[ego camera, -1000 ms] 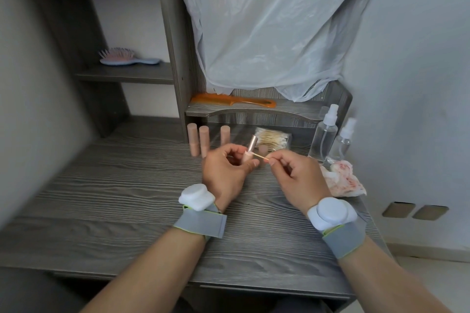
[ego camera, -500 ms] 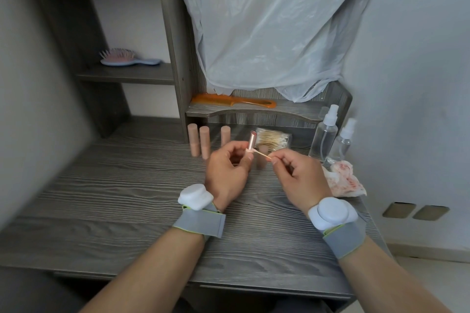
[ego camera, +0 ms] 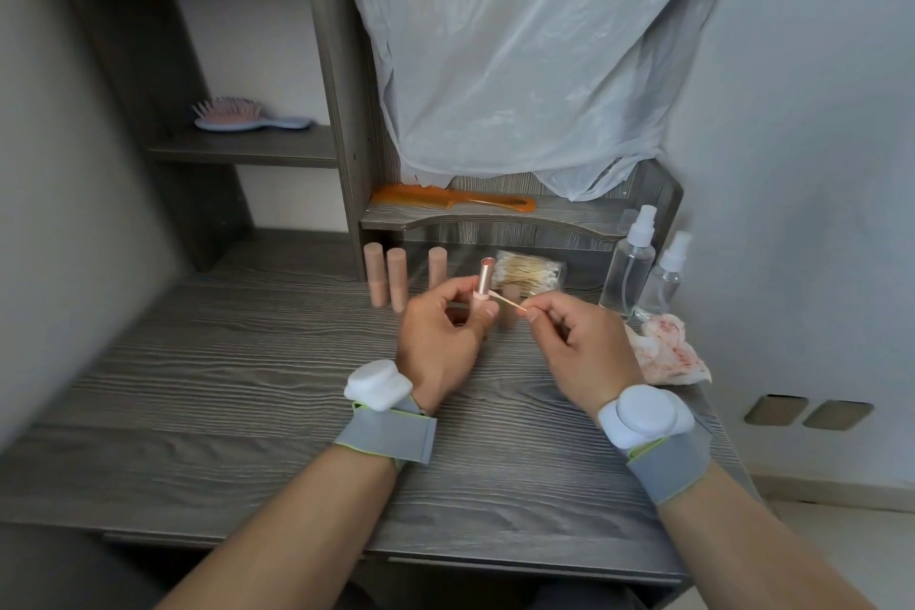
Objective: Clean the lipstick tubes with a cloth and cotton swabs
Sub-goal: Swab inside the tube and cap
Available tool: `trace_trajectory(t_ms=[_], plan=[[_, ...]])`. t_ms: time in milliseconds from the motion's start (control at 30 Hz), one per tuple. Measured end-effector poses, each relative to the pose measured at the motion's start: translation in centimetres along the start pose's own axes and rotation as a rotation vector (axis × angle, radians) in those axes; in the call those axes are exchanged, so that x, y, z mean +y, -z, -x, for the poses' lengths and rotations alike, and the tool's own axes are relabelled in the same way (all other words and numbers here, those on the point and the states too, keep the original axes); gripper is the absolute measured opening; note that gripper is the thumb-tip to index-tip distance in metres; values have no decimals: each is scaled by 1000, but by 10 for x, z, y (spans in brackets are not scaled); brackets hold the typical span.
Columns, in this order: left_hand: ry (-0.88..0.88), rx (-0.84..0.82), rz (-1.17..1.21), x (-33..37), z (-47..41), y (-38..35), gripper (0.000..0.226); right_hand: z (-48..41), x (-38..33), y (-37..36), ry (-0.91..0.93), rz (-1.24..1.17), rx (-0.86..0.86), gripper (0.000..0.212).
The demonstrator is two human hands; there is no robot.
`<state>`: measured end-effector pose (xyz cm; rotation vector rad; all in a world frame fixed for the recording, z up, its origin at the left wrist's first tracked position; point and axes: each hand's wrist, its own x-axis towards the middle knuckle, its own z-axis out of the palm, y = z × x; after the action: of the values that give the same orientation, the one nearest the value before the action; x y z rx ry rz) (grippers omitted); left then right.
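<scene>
Head view: L grip [ego camera: 440,337] holds 1 lipstick tube [ego camera: 484,283], R grip [ego camera: 579,342] pinches 1 swab [ego camera: 510,304]; 2 spray bottles [ego camera: 635,263].

**mossy_k:** so what's the room like?

**tin_lid:** small corner tbh. Grey wood-grain desk [ego camera: 198,386] pushed up against a pale bluish-white wall [ego camera: 817,114] on the right, with another plain wall [ego camera: 59,164] close on the left. A dark grey shelf unit [ego camera: 237,149] rises off the back of the desk, with a low riser shelf [ego camera: 495,219] just beside it.

**mossy_k:** and the white thing hanging at the back?

**tin_lid:** translucent plastic bag [ego camera: 520,64] with red print, draped down to the riser. Two brownish wall plates [ego camera: 776,410] sit low on the right wall, with pale floor [ego camera: 881,550] below them. Light's soft and even, kinda cool.
</scene>
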<state>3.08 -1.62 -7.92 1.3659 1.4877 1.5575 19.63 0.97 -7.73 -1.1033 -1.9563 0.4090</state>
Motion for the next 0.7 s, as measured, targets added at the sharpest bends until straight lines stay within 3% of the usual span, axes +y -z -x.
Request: trace_trajectory(t_ms=[233, 400, 567, 700], plan=[[-71, 29, -34, -2, -1, -1, 35, 0, 0, 0, -4, 0, 0, 14], [-20, 5, -15, -2, -2, -2, 47, 0, -1, 0, -7, -6, 15, 14], [36, -30, 30, 3, 1, -1, 46, 0, 0, 0, -25, -20, 11, 13], [38, 36, 37, 2, 0, -1, 43, 0, 0, 0, -34, -39, 4, 14]])
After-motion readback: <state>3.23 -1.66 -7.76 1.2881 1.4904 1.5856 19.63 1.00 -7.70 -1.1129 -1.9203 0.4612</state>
